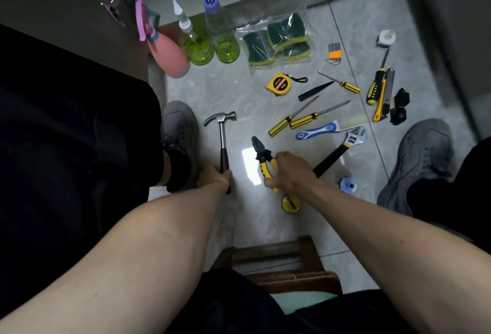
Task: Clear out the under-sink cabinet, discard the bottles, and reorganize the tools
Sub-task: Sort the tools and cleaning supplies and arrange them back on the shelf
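Observation:
Tools lie spread on the grey tiled floor. My left hand [214,177] grips the black handle of a claw hammer [223,131], whose steel head points away from me. My right hand [288,171] is closed on the yellow handles of pliers [261,153], jaws pointing up-left. Behind them stand a pink spray bottle [167,54] and two clear green bottles [198,46] [224,38]. An adjustable wrench [342,147] lies just right of my right hand, its black handle partly hidden under it.
Yellow screwdrivers [305,118], a tape measure [279,84], a bag of sponges [279,38], hex keys [334,53], a utility knife [381,102] and a blue-handled tool [316,131] lie further back. My shoes [180,131] [422,158] flank the tools. A wooden stool [287,262] stands below me.

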